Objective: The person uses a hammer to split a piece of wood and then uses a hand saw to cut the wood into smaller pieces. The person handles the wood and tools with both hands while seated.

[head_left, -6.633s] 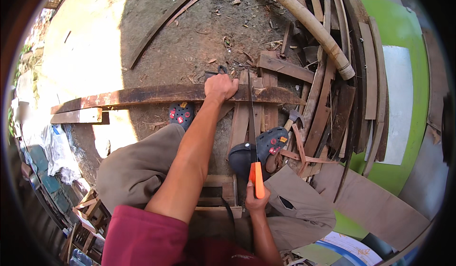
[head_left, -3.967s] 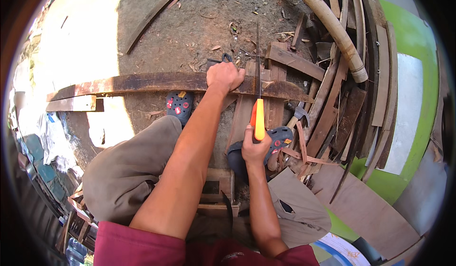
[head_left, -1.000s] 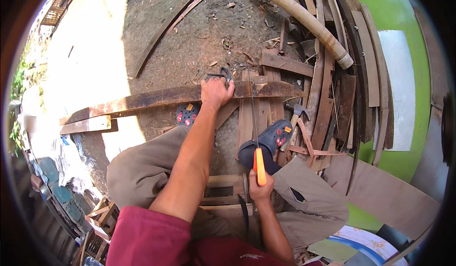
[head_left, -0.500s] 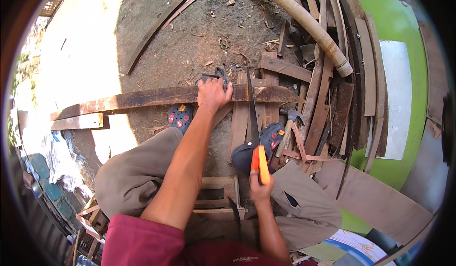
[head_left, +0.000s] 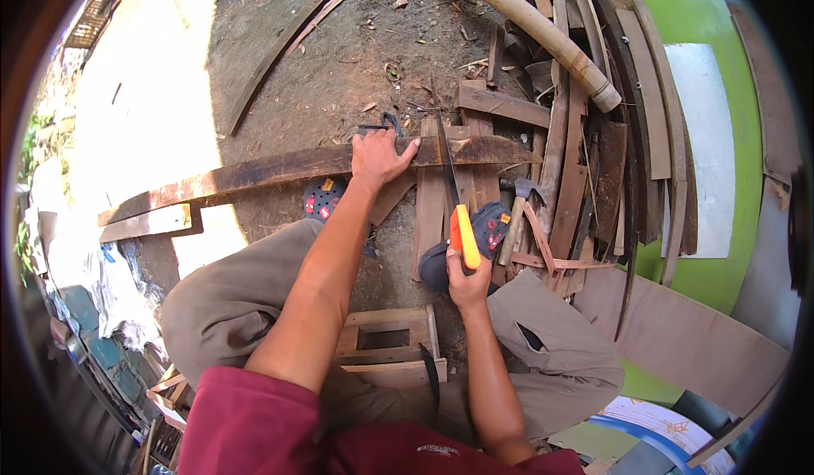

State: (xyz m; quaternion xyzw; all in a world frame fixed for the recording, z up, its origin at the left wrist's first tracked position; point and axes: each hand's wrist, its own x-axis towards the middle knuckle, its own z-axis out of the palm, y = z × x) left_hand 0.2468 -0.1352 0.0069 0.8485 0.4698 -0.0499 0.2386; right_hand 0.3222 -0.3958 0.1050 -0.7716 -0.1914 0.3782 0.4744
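A long dark plank lies crosswise in front of me, resting on shorter boards toward its right. My left hand grips it near the middle, fingers over the far edge and thumb spread along it. Right of that hand, the blade of a handsaw crosses the plank's top. My right hand is wrapped around the saw's orange and yellow handle, on the near side of the plank. Beyond my left fingers is a small dark object with a looped strap, partly hidden.
My feet wear dark clogs close to the plank. A hammer leans beside the right one. Scrap wood and a bamboo pole are heaped on the right. A low wooden frame stands between my legs.
My right hand has pushed the saw forward, so the handle is closer to the plank. The left hand keeps its place on the plank. The whole view has shifted slightly.
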